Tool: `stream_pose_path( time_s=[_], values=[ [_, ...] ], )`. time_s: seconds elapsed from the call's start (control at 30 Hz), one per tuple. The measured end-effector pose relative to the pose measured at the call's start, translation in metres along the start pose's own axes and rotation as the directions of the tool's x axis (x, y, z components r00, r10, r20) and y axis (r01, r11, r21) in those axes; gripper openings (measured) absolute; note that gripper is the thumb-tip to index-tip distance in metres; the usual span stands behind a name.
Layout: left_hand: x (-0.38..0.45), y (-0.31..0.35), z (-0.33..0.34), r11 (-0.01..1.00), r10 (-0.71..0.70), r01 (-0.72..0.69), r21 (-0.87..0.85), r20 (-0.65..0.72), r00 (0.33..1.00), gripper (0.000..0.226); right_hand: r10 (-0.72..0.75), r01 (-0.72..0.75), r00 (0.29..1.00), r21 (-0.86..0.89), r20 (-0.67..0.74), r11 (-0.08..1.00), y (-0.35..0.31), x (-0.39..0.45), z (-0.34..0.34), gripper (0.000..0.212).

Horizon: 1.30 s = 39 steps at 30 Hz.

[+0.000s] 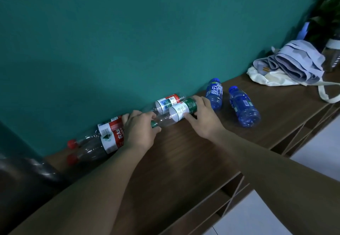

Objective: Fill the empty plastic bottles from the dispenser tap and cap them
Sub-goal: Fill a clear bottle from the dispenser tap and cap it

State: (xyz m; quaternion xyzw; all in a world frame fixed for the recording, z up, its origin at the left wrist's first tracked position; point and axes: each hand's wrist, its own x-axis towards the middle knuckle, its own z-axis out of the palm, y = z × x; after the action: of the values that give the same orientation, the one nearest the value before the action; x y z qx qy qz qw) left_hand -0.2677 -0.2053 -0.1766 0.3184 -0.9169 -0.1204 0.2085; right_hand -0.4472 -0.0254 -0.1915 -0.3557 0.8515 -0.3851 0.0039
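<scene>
A clear bottle with a green and white label (pixel 179 111) lies on its side on the wooden counter (pixel 184 153). My right hand (pixel 204 118) grips its body. My left hand (pixel 141 129) curls round its green cap and neck. Behind it lies another clear bottle with a red and white label (pixel 166 102). Two red-capped, red-label bottles (pixel 99 142) lie at the left by the wall. Two blue bottles (pixel 214 94) (pixel 243 105) lie to the right. No dispenser tap is in view.
A teal wall (pixel 128 41) runs behind the counter. A folded grey cloth on a white tote bag (pixel 287 65) sits at the far right, with a plant and a dark container beyond. A dark rounded object (pixel 24 175) fills the lower left. The counter's edge drops to a pale floor.
</scene>
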Motion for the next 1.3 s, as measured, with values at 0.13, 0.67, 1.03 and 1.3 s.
stream_pose_path(
  time_s=[0.13, 0.67, 1.03, 1.3],
  values=[
    [-0.013, 0.012, -0.018, 0.921, -0.027, 0.008, -0.389, -0.042, 0.999, 0.038, 0.020, -0.017, 0.996, 0.036, -0.087, 0.999, -0.015, -0.005, -0.018, 0.079],
    [-0.158, 0.107, -0.136, 0.094, -0.199, 0.139, -0.986, 0.119, 0.973, 0.048, 0.060, -0.045, 0.996, 0.222, -0.060, 0.974, -0.097, -0.169, -0.078, 0.062],
    [-0.272, 0.058, -0.234, 0.507, -0.078, -0.072, -0.859, -0.128, 0.989, 0.066, -0.254, 0.255, 0.967, 0.126, -0.023, 0.959, -0.209, -0.274, -0.093, 0.056],
    [-0.335, 0.025, -0.292, 0.555, -0.013, -0.126, -0.822, -0.161, 0.987, 0.059, -0.429, 0.420, 0.903, 0.264, -0.024, 0.868, -0.310, -0.306, -0.128, 0.039]
  ],
)
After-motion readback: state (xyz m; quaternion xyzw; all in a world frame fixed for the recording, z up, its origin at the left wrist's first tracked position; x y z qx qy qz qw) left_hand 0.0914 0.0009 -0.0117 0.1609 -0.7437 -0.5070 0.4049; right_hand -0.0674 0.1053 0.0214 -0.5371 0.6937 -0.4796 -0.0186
